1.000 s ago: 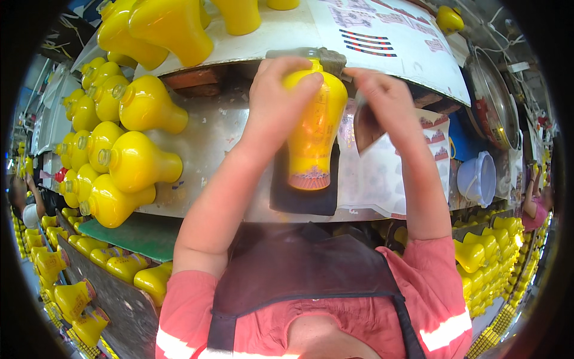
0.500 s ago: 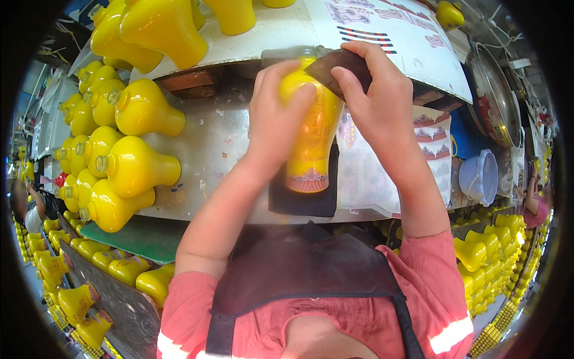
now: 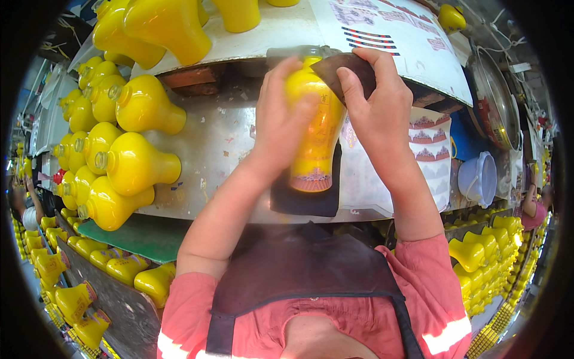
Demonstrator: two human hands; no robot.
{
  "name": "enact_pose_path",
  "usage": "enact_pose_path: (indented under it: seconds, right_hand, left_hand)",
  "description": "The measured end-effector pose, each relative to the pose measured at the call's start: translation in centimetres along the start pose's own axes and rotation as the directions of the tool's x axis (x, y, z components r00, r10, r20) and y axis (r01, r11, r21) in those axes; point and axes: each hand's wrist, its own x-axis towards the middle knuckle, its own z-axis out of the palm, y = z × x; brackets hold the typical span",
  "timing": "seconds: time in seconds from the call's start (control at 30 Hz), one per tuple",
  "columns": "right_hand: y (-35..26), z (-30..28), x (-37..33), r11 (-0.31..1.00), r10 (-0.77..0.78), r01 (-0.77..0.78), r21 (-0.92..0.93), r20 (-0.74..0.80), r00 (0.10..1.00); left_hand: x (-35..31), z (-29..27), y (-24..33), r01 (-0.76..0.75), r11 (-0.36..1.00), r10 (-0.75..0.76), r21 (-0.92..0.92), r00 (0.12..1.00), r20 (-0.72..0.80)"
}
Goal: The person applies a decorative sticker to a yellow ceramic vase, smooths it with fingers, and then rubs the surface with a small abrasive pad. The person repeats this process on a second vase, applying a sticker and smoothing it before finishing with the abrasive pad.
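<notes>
A yellow glossy bottle lies on a dark pad, its neck pointing away from me and a patterned band round its near end. Fine printing shows on its upper face. My left hand is round the bottle's left side near the shoulder, its fingers and thumb blurred. In my right hand, a dark brown flat scraper is pinched between thumb and fingers. Its pointed corner is at the bottle's shoulder; whether it touches cannot be made out. A greyish block sits behind the neck.
Several yellow bottles lie stacked at the left; others stand on the white raised board. Right of the pad are decal sheets and a pale bucket. Yellow bottles fill racks on both sides. Other people work at the far edges.
My left hand and its thumb have shifted slightly on the bottle. The right hand with the scraper has moved a little right and nearer. The whole view has shifted slightly.
</notes>
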Motion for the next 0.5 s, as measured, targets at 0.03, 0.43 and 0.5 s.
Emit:
enact_pose_path:
  seconds: [0.03, 0.43, 0.5]
  right_hand:
    - [0.2, 0.0, 0.2, 1.0, -0.008, 0.008, -0.015, 0.006, 1.0]
    - [-0.7, -0.9, 5.8, 0.953, -0.302, 0.271, 0.134, 0.398, 0.866]
    - [-0.6, -0.2, 6.5, 0.964, -0.261, 0.261, 0.055, 0.401, 0.878]
  left_hand:
    - [-0.1, 0.1, 0.2, -0.009, 0.999, 0.009, 0.031, 1.0, -0.01]
    - [-0.3, 0.2, -0.6, -0.066, 0.998, 0.065, -0.011, 0.997, -0.05]
    - [-0.2, 0.3, -0.3, -0.055, 0.998, 0.053, -0.024, 0.996, -0.071]
